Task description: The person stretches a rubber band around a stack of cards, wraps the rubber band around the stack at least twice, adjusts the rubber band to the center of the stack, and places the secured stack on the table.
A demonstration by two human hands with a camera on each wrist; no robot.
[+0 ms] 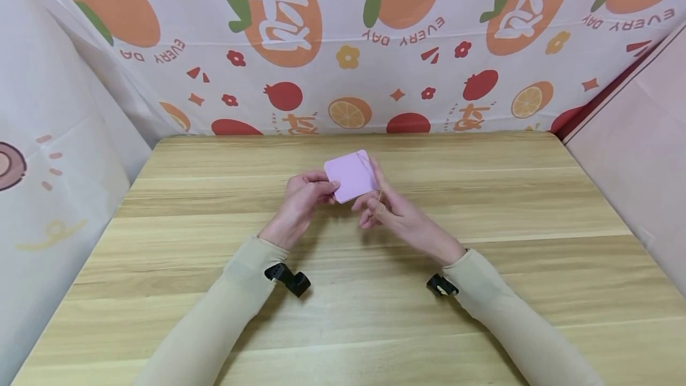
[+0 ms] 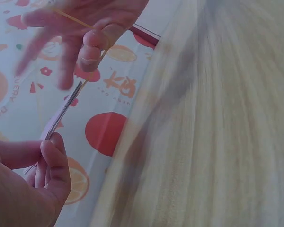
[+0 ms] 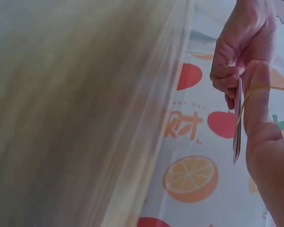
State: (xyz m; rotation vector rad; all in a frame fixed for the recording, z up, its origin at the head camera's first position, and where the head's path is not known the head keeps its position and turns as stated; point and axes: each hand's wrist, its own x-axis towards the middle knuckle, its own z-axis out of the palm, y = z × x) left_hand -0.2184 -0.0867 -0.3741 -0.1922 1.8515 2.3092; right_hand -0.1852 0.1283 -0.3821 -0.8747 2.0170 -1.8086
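A thin stack of square lilac cards (image 1: 351, 176) with rounded corners is held up above the table. My left hand (image 1: 302, 202) pinches its lower left corner between thumb and fingers. In the left wrist view the cards (image 2: 61, 113) appear nearly edge-on. A thin yellowish rubber band (image 2: 73, 17) runs from the stack to my right hand (image 2: 90, 28), stretched across the thumb, with the other fingers spread and blurred. My right hand (image 1: 399, 213) is at the cards' right side in the head view. The right wrist view shows the band (image 3: 260, 87) crossing the straight thumb.
Under both forearms lies a wooden table (image 1: 343, 326). Behind it hangs a white curtain (image 1: 332, 22) printed with fruit, and further cloth panels (image 1: 69, 136) close off the sides. Each sleeve cuff bears a black wrist mount (image 1: 289, 279).
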